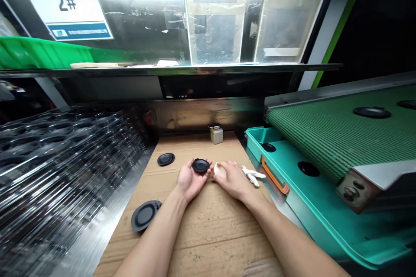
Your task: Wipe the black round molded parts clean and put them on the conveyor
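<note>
My left hand (191, 180), palm up, holds a small round black plastic lid (200, 165) with a raised rim and a small tab. Close to its right, my right hand (232, 176) has its fingers closed on a pale cream pad (219, 170), mostly covered by the fingers. The pad is near the lid's edge; whether they touch, I cannot tell. A white glove (254, 176) lies just beyond my right hand. On the cardboard sheet (208, 229), another black lid (165, 159) and a larger black stack of lids (145, 215) rest to the left.
A small whitish bottle (216, 134) stands at the back of the cardboard. Stacked clear plastic trays (65, 173) fill the left. On the right, a teal bin (325, 220) with black lids sits below a green conveyor belt (325, 125). A metal shelf (208, 69) crosses above.
</note>
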{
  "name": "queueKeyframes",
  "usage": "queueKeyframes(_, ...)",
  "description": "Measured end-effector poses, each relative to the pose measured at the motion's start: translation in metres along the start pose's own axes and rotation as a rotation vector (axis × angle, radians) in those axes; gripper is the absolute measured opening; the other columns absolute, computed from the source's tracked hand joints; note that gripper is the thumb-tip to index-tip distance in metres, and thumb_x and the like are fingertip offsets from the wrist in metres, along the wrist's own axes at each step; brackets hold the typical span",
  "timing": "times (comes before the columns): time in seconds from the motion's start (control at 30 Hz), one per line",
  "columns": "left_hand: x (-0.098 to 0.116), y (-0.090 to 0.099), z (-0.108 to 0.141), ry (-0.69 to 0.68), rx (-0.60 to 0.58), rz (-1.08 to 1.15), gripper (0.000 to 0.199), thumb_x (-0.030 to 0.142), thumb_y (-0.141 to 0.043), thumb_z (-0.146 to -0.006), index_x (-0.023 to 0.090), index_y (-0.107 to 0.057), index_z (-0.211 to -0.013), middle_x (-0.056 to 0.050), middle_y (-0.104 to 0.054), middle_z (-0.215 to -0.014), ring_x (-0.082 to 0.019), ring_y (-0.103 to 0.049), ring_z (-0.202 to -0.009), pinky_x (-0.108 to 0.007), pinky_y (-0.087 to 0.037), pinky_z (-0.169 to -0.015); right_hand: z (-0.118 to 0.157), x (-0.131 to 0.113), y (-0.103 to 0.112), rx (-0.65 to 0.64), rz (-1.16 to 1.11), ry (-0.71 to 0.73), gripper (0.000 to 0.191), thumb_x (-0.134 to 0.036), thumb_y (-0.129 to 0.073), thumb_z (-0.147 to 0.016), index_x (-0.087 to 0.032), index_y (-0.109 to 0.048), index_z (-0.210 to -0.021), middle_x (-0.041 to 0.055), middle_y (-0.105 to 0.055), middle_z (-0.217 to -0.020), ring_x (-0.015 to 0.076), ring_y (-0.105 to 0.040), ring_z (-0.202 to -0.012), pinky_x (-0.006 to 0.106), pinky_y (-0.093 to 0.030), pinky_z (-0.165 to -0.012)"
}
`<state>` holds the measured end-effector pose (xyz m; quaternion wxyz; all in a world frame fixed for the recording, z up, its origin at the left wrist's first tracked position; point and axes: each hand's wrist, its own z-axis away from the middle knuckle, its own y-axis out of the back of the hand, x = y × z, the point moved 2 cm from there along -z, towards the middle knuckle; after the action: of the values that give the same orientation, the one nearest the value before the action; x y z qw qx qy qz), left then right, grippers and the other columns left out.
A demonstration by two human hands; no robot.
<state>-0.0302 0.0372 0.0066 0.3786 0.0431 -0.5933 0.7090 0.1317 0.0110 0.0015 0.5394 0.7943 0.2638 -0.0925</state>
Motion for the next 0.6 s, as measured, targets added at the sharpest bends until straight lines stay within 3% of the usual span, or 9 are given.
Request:
queueKeyframes(0.07, 0.009, 0.002, 0.002, -0.006, 0.028, 0.094, 0.035, 0.031, -0.032, -0.094, 0.005, -0.054, -0.103, -0.021, -0.061, -0.096, -0.025, -0.065, -0.089, -0.033, -0.059, -0.067, 0.007, -0.008, -0.002, -0.069, 0.037, 0.026, 0.031, -0.044, -0.064, -0.079, -0.023, -0.063, -0.102, 0.0066, -0.061, -0.099, 0.0219, -0.054, -0.095, 0.031, -0.038, -0.081)
queueKeyframes(0.23, 0.016, 0.005, 0.005, 0.044, 0.076, 0.227, 0.036, 0.032, -0.028, -0.096, 0.005, -0.050, -0.104, -0.017, -0.057, -0.092, -0.022, -0.064, -0.084, -0.030, -0.061, -0.063, 0.014, -0.019, 0.003, -0.105, 0.147, -0.028, 0.032, -0.052, -0.060, -0.081, -0.027, -0.064, -0.100, 0.0066, -0.060, -0.094, 0.0248, -0.054, -0.093, 0.032, -0.036, -0.072)
queueKeyframes(0.4, 0.013, 0.009, 0.001, 0.080, 0.155, 0.236, 0.041, 0.040, -0.024, -0.096, 0.007, -0.048, -0.103, -0.014, -0.055, -0.088, -0.019, -0.064, -0.076, -0.026, -0.060, -0.053, 0.010, -0.020, 0.013, -0.193, 0.075, 0.051, 0.031, -0.054, -0.051, -0.087, -0.029, -0.067, -0.095, 0.0033, -0.062, -0.089, 0.0191, -0.056, -0.080, 0.029, -0.034, -0.065)
queueKeyframes(0.5, 0.013, 0.010, 0.001, 0.079, 0.156, 0.224, 0.044, 0.042, -0.024, -0.096, 0.006, -0.048, -0.103, -0.015, -0.055, -0.088, -0.018, -0.064, -0.074, -0.024, -0.059, -0.052, 0.007, -0.009, 0.025, -0.090, 0.174, 0.041, 0.031, -0.045, -0.043, -0.093, -0.028, -0.069, -0.094, 0.0060, -0.065, -0.091, 0.0214, -0.056, -0.088, 0.032, -0.036, -0.072)
queueKeyframes(0.6, 0.014, 0.009, 0.002, 0.074, 0.164, 0.201, 0.045, 0.043, -0.024, -0.096, 0.005, -0.048, -0.104, -0.016, -0.056, -0.086, -0.018, -0.064, -0.073, -0.024, -0.058, -0.051, 0.005, 0.015, 0.033, -0.019, 0.386, -0.101, 0.023, -0.038, -0.055, -0.085, -0.023, -0.068, -0.098, 0.0121, -0.065, -0.096, 0.0288, -0.055, -0.094, 0.036, -0.036, -0.072)
